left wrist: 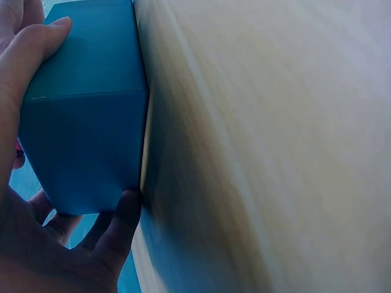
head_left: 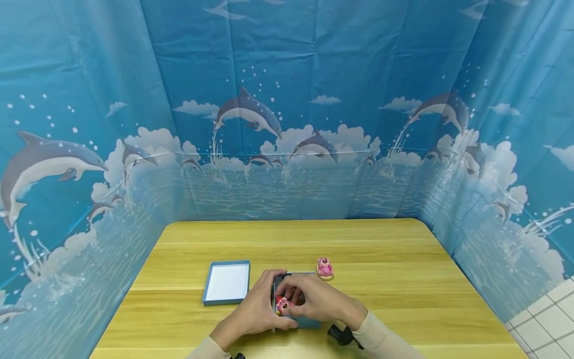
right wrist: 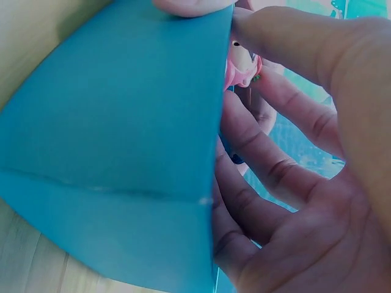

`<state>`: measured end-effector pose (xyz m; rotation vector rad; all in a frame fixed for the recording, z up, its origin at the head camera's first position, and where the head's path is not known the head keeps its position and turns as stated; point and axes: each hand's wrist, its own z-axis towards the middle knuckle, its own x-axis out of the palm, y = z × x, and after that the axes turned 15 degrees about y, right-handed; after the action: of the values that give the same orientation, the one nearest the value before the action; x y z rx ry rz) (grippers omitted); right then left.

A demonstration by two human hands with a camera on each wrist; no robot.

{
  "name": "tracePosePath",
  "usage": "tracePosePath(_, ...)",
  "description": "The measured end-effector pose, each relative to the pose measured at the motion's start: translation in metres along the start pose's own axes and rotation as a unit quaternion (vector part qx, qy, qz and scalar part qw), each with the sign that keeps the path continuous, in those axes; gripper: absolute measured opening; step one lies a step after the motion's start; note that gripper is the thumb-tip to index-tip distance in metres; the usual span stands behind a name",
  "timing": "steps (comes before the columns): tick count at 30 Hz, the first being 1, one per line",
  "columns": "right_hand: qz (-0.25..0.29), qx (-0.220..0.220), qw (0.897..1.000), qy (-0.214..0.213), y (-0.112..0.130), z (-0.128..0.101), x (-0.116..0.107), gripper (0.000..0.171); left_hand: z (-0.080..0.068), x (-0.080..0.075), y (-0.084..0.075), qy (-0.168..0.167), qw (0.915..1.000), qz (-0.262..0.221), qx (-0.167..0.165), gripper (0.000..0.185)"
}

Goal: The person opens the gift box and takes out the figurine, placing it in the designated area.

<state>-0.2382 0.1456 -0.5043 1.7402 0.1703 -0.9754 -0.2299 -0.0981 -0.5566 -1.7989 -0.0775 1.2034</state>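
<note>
Both forearms come in from the near edge of the tabletop [head_left: 381, 239] and meet over a small blue box [head_left: 309, 322] that sits near the front, about the middle. The left hand [head_left: 257, 309] lies against the box's left side, palm turned inward; the left wrist view shows its thumb along one edge of the blue wall and a fingertip pressed at the lower corner, so the fingers [left wrist: 119, 226] are curled round the box and grip it. The right hand [head_left: 314, 299] arches over the top of the box from the right, wrist raised, fingers [right wrist: 275, 177] bent down into the opening and closed about a small pink figure [head_left: 282, 304] with a red and green detail, which sits at the box's left inner edge. In the right wrist view the figure [right wrist: 241, 67] shows just behind the box wall, touching the fingers. A second pink figure [head_left: 325, 268] stands on the tabletop just beyond the box, apart from both hands. A blue-rimmed lid [head_left: 226, 282] lies flat, white inside up, to the left of the box.
</note>
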Motion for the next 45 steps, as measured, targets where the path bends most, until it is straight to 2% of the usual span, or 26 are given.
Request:
tracePosePath(10,0.006,-0.002,1.0,-0.01,0.0,-0.001,0.001,0.029,0.0,0.0,0.0,-0.003,1.0,0.004,0.002,0.121)
tracePosePath(21,0.034,0.023,0.999,-0.007,0.0,-0.005,-0.001,0.033,0.0,0.0,-0.002,-0.001,1.0,0.005,-0.003,0.118)
tracePosePath(30,0.034,0.016,0.999,-0.011,-0.001,-0.008,0.0,0.033,0.0,-0.001,-0.003,0.002,0.9999,0.004,-0.01,0.12)
tracePosePath(45,0.039,0.027,0.999,-0.014,-0.001,-0.011,0.001,0.031,-0.001,-0.001,-0.005,0.002,0.9998,0.005,-0.017,0.122)
